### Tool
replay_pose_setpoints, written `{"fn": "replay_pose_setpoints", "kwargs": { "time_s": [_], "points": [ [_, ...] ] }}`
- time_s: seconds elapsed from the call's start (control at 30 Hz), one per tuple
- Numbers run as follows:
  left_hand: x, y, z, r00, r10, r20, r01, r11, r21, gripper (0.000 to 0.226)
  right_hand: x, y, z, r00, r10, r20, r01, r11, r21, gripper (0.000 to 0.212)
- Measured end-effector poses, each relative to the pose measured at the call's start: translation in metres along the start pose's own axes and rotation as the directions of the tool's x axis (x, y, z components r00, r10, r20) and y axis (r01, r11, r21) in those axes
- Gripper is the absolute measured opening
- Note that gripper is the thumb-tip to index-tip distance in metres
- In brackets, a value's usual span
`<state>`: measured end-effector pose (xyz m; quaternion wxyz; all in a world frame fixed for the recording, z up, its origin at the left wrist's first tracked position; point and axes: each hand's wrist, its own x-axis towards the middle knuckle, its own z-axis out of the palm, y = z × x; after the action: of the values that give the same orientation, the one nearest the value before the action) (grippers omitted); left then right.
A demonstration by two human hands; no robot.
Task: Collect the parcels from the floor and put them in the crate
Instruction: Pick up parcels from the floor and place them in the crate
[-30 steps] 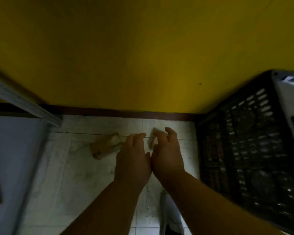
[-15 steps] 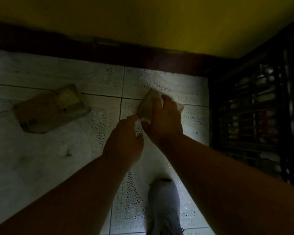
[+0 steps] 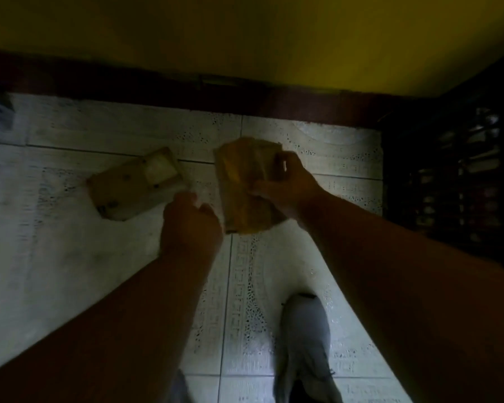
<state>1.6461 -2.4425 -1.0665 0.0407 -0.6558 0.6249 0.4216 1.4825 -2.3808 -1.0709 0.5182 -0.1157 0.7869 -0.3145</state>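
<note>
Right hand [image 3: 285,187] grasps a yellowish parcel [image 3: 245,184], centre of frame, fingers [image 3: 280,167] curled over its right edge. The parcel looks lifted clear of the floor [image 3: 70,271], though dim light and blur make that uncertain. Left hand [image 3: 191,225] hangs just left of this parcel, fingers loosely curled, grasping nothing. It is near the lower right corner of a second parcel [image 3: 137,184], which lies flat on the tiles at centre left with a pale label patch facing up.

Step in hand, as judged: carry the held parcel to the crate [image 3: 454,181], the dark slatted box along the right edge of the frame.

To do it well: the grip sits on one edge only, so the parcel may sag or swing. Support from below with the left hand, or shift the grip toward the middle, before moving right. Lift high enough to pass the crate's near wall, then lower inside; do not toss.

Surroundings: yellow wall [image 3: 245,33] across the top, dark skirting board [image 3: 157,85] beneath it. A grey shoe [image 3: 306,344] stands lower centre. Path from parcel to crate appears open floor. Crate contents cannot be made out.
</note>
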Motion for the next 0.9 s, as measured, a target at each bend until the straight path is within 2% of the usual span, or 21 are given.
{"fn": "replay_pose_setpoints", "kwargs": {
  "time_s": [0.07, 0.1, 0.17, 0.23, 0.3, 0.37, 0.43, 0.53, 0.6, 0.67, 0.77, 0.83, 0.9],
  "points": [
    [-0.011, 0.003, -0.047, 0.993, -0.103, 0.056, 0.112, 0.973, -0.2, 0.044, -0.045, -0.038, 0.004, 0.986, 0.054, 0.161, -0.101, 0.948, 0.302, 0.08],
    [-0.021, 0.01, -0.073, 0.985, -0.14, 0.105, 0.167, 0.931, -0.324, 0.05, -0.07, -0.059, 0.003, 0.968, 0.056, 0.244, -0.147, 0.915, 0.376, 0.074],
    [-0.05, 0.036, -0.133, 0.948, -0.205, 0.244, 0.308, 0.785, -0.537, 0.053, -0.121, -0.104, -0.001, 0.918, 0.011, 0.396, -0.212, 0.858, 0.468, 0.061],
    [-0.087, 0.073, -0.2, 0.898, -0.126, 0.421, 0.396, 0.647, -0.652, 0.056, -0.174, -0.153, -0.006, 0.885, -0.039, 0.463, -0.238, 0.818, 0.524, 0.046],
    [-0.129, 0.11, -0.265, 0.891, -0.028, 0.453, 0.384, 0.579, -0.719, 0.058, -0.224, -0.205, -0.007, 0.874, -0.081, 0.48, -0.238, 0.789, 0.566, 0.054],
    [-0.174, 0.14, -0.328, 0.929, 0.045, 0.367, 0.286, 0.543, -0.79, 0.056, -0.275, -0.26, -0.008, 0.872, -0.145, 0.467, -0.188, 0.782, 0.594, 0.068],
    [-0.223, 0.164, -0.385, 0.966, 0.076, 0.247, 0.172, 0.525, -0.834, 0.043, -0.328, -0.311, -0.011, 0.885, -0.187, 0.425, -0.096, 0.823, 0.561, 0.06],
    [-0.296, 0.19, -0.454, 0.991, 0.094, 0.098, 0.026, 0.578, -0.816, 0.028, -0.409, -0.37, -0.017, 0.957, -0.172, 0.233, 0.078, 0.927, 0.366, 0.046],
    [-0.34, 0.197, -0.483, 0.997, 0.079, 0.008, -0.042, 0.607, -0.794, 0.022, -0.462, -0.397, -0.016, 0.968, -0.223, 0.117, 0.191, 0.952, 0.237, 0.043],
    [-0.38, 0.202, -0.504, 0.994, 0.074, -0.086, -0.113, 0.609, -0.785, 0.017, -0.504, -0.414, -0.012, 0.935, -0.352, 0.034, 0.343, 0.926, 0.16, 0.035],
    [-0.429, 0.202, -0.521, 0.971, 0.037, -0.236, -0.206, 0.629, -0.749, 0.021, -0.553, -0.427, -0.011, 0.82, -0.567, -0.069, 0.57, 0.821, 0.031, 0.016],
    [-0.455, 0.201, -0.527, 0.939, 0.018, -0.344, -0.271, 0.654, -0.706, 0.02, -0.572, -0.429, -0.014, 0.729, -0.683, -0.046, 0.682, 0.731, -0.038, 0.017],
    [-0.476, 0.201, -0.528, 0.904, -0.035, -0.427, -0.291, 0.68, -0.672, 0.02, -0.592, -0.433, -0.021, 0.689, -0.723, 0.05, 0.725, 0.689, -0.023, 0.027]
  ]
}}
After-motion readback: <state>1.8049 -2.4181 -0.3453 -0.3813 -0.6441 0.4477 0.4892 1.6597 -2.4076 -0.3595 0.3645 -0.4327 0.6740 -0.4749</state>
